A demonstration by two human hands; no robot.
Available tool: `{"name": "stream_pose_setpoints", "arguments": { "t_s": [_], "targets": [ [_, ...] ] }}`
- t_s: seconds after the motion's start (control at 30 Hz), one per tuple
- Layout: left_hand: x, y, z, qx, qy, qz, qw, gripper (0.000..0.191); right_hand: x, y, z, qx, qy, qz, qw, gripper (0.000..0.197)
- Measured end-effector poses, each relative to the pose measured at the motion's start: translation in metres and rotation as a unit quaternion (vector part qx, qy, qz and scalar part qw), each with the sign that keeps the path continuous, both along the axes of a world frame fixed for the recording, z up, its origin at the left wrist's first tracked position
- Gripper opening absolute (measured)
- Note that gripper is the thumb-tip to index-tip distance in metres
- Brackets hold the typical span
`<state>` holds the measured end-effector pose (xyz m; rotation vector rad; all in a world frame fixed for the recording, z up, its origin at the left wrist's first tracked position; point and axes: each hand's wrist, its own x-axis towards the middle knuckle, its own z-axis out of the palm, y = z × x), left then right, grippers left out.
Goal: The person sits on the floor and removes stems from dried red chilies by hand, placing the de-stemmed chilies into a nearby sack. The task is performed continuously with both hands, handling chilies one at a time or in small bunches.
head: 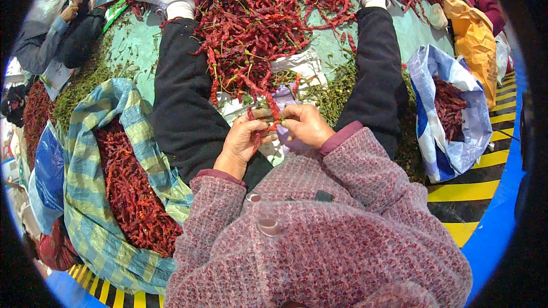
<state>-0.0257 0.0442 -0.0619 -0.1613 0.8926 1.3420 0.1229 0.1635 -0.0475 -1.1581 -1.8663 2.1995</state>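
Observation:
Both of my hands meet between my knees over a white and purple cloth or sheet (289,94). My left hand (248,132) is closed around red chili peppers (257,142), some of which poke out between the fingers. Thumb and forefinger of my right hand (306,124) pinch the stem end of a red chili pepper (271,103). Beyond the hands, a large heap of wrinkled red chilies (252,21), many with green stems, spreads between my white shoes. Loose green stems (334,98) lie beside my right thigh.
A green-and-blue checked woven sack (85,205) holding red chilies stands at my left. At my right are a blue-and-white sack (475,137) with chilies and an orange bag (473,47). Another person's hands (73,4) show at upper left, a co-worker's sleeve (486,4) at upper right.

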Motion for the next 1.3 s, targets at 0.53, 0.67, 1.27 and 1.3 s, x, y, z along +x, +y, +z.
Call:
{"name": "stream_pose_setpoints", "arguments": {
  "t_s": [0.53, 0.67, 1.27, 1.3],
  "targets": [
    [0.038, 0.006, 0.031, 0.069, 0.689, -0.063, 0.719, 0.014, 0.007, 0.002, 0.004, 0.340, 0.015, 0.056, 0.939, 0.012],
    [0.037, -0.003, 0.009, 0.065, 0.717, -0.154, 0.676, 0.009, 0.006, -0.008, -0.002, 0.370, 0.011, 0.082, 0.925, 0.011],
    [0.027, -0.007, 0.013, -0.001, 0.384, -0.016, 0.923, 0.015, 0.004, 0.006, -0.008, 0.332, -0.025, 0.092, 0.938, 0.012],
    [0.027, -0.005, 0.014, -0.028, 0.360, 0.009, 0.933, 0.018, 0.006, 0.003, 0.002, 0.286, 0.005, 0.111, 0.952, 0.014]
  ]
}}
